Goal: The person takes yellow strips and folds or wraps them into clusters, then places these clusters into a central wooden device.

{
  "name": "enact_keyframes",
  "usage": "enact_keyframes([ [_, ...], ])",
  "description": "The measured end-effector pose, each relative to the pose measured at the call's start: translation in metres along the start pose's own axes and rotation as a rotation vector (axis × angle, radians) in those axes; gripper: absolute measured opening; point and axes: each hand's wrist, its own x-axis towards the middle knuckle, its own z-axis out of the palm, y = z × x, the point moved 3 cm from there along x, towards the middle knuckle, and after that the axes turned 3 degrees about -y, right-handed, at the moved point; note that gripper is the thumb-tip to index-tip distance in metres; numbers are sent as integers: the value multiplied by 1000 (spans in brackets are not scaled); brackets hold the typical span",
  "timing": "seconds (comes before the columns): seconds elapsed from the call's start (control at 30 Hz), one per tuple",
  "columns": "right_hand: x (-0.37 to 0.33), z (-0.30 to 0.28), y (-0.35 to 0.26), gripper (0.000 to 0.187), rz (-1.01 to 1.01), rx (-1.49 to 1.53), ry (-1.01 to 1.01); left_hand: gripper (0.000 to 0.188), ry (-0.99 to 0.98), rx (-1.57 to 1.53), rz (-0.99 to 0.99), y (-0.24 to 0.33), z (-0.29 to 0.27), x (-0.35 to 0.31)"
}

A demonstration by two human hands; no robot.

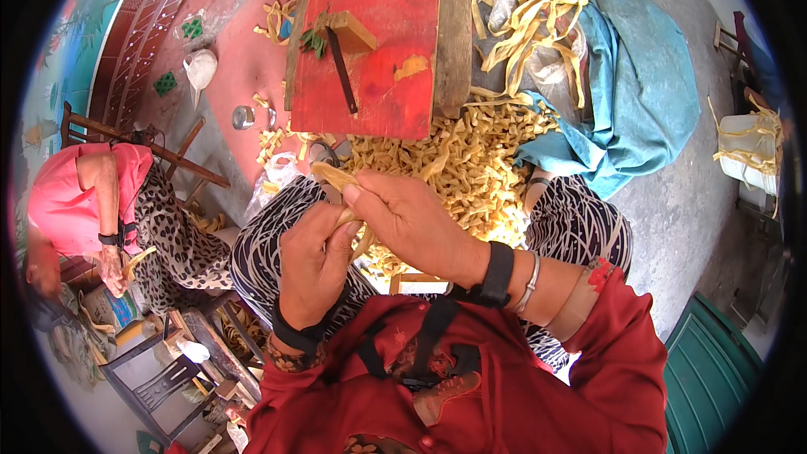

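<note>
Pale yellow strip of dried leaf (334, 175), flat and tapered, held up in front of the chest, above the lap. Pinched at its near end between thumb and fingertips of the right hand (403, 219), tip sticking out to the left past the fingers. Lower part of the strip running down into the left hand (315, 265), just below and touching the right. Right hand narrowed to a pinch on the strip; left hand curled shut around the lower end, knuckles up. Black strap on each wrist, silver bangle (531, 282) on the right forearm, dark red sleeves below.

Beyond the hands, a heap of short yellow leaf pieces (458, 164) spread over the floor and against the knees in black-and-white patterned trousers (580, 223). Behind the heap, a red painted wooden counter (395, 42) with a small wooden block (353, 31) and a dark metal blade (342, 71) lying on it. To the right of the counter, long yellow leaf ribbons (538, 8) piled on a blue cloth (647, 76). Far right, a white bucket (748, 151) draped with more ribbons.

At the left edge, another person in a pink top (71, 202) and leopard-print trousers, seated, holding a yellow strip of their own, well apart.
</note>
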Motion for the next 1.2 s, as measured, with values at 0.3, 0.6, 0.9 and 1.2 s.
enact_keyframes([
  [0.3, 5, -1, 1, 43, 33, -17, -317, 12, 429, 364, 575, 8, -2, -10],
  [0.6, 2, -10, -23, 36, -209, -111, -286, 25, 97, -1005, 202, -11, -3, -6],
  [0.9, 2, -18, -16, 35, -118, 34, -306, 49, 97, -385, 309, -5, 0, -1],
  [1.2, 4, -19, -14, 35, -12, 275, -257, 68, 30, -674, 278, -6, 20, 10],
])
